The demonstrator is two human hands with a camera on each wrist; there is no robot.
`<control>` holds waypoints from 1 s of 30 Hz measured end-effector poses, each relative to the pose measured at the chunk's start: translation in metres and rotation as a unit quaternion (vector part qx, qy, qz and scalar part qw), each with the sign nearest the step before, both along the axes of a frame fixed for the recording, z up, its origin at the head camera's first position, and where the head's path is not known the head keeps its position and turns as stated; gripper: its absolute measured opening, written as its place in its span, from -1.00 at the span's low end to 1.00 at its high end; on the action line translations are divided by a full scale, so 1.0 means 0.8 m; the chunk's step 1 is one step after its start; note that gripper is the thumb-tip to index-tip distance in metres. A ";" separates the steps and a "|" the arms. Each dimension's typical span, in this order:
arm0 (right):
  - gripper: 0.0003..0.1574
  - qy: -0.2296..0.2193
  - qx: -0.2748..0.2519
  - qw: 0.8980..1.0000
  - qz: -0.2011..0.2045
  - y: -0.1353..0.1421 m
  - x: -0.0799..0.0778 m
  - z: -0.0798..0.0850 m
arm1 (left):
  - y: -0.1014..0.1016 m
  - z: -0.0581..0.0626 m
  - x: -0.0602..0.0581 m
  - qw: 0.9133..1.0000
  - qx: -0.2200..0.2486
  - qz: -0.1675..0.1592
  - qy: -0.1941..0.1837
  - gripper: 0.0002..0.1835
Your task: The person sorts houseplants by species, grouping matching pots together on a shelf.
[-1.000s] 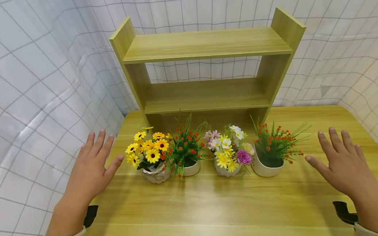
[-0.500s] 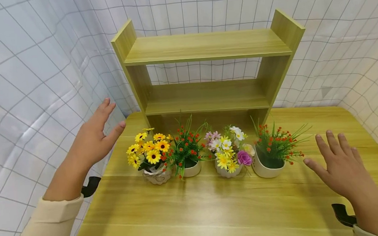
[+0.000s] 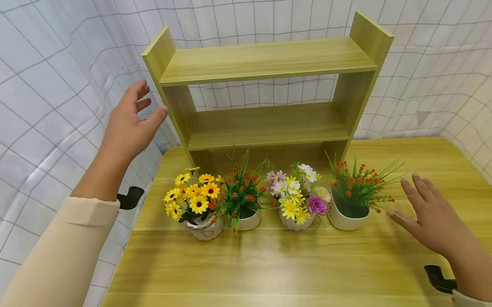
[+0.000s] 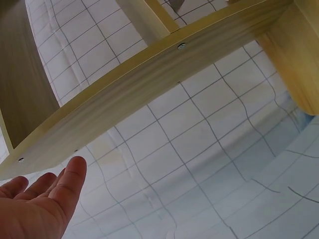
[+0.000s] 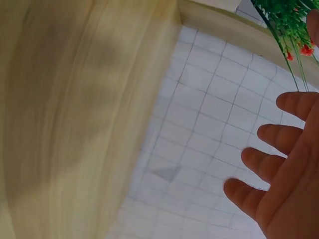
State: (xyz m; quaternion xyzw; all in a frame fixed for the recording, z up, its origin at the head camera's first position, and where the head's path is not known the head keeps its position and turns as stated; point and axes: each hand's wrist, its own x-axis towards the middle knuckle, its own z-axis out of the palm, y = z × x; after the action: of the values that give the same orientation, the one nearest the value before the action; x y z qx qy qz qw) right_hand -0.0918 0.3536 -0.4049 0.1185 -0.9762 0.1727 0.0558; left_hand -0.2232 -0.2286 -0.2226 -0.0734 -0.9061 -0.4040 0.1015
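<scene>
My left hand (image 3: 130,126) is raised beside the left side panel of a wooden shelf (image 3: 270,135), fingers loosely bent and nothing held. In the left wrist view, its fingertips (image 4: 75,172) show just below that panel (image 4: 124,112). Over the right part of the table my right hand (image 3: 432,221) hovers with fingers spread, close to a white pot of grass with red blossoms (image 3: 355,184). Left of that pot are mixed pink, white and yellow flowers (image 3: 293,193), another red-blossomed grass pot (image 3: 244,191) and yellow daisy-like flowers (image 3: 197,195) in a white pot.
All the pots stand in a row on the wooden table (image 3: 254,276), in front of the shelf. A white gridded curtain (image 3: 18,141) hangs close along the left side, behind and at the right. Black wrist mounts (image 3: 131,197) stick out below both wrists.
My left hand has moved up and forward from beside the yellow flowers to the shelf's side, its fingers bending. My right hand has shifted slightly left, toward the nearby pot.
</scene>
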 end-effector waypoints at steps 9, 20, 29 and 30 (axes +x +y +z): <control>0.12 -0.066 -0.131 0.989 0.025 -0.005 -0.003 -0.009 | 0.013 0.010 -0.021 1.000 0.019 0.011 -0.012 -0.12; 0.13 -0.142 -0.226 0.964 -0.011 -0.022 -0.021 -0.032 | 0.025 -0.001 -0.033 0.998 0.057 -0.005 0.004 -0.24; 0.11 -0.163 -0.290 0.943 -0.027 -0.053 -0.025 -0.038 | 0.028 -0.008 -0.043 0.998 0.070 0.003 -0.001 -0.27; 0.13 -0.164 -0.286 0.944 -0.032 -0.056 -0.025 -0.039 | 0.029 -0.009 -0.044 0.997 0.071 0.006 -0.001 -0.28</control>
State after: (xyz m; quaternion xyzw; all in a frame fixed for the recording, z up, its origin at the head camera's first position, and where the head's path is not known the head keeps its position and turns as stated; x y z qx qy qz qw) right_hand -0.1121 0.3087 -0.4360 0.0368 -0.8846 0.4599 -0.0679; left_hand -0.2585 -0.2056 -0.2295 -0.0601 -0.8758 -0.4665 0.1081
